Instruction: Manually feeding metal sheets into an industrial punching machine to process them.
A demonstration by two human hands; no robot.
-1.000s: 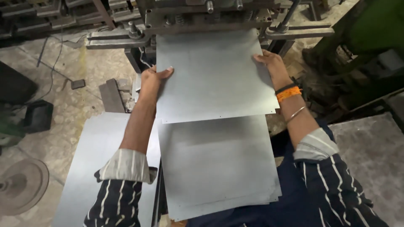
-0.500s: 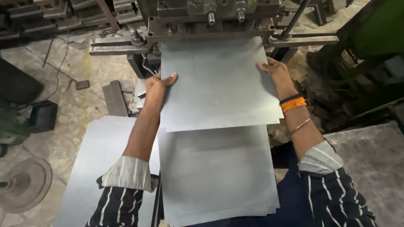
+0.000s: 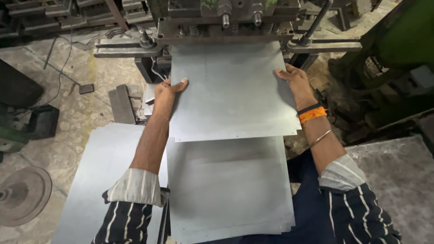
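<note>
Both arms reached straight forward from the body, striped sleeves rolled to the elbows, forearms nearly parallel. The left hand (image 3: 166,91) gripped the left edge of a grey metal sheet (image 3: 233,92), thumb laid flat on the top face and pointing inward, the other fingers hidden under the edge. The right hand (image 3: 293,79) held the opposite edge in the same way, its fingers curled over the sheet's right side; an orange band (image 3: 313,114) and a thin bangle (image 3: 320,138) sat on that wrist.

The sheet lay level between the two hands, its far edge under the head of a press machine (image 3: 226,20), its near edge overhanging a stack of similar sheets (image 3: 228,190) that rested in front of the person's lap. A further pile of sheets (image 3: 97,180) lay to the left on the floor, partly beneath the left forearm. A round metal disc (image 3: 22,194) sat on the dusty floor at far left.
</note>
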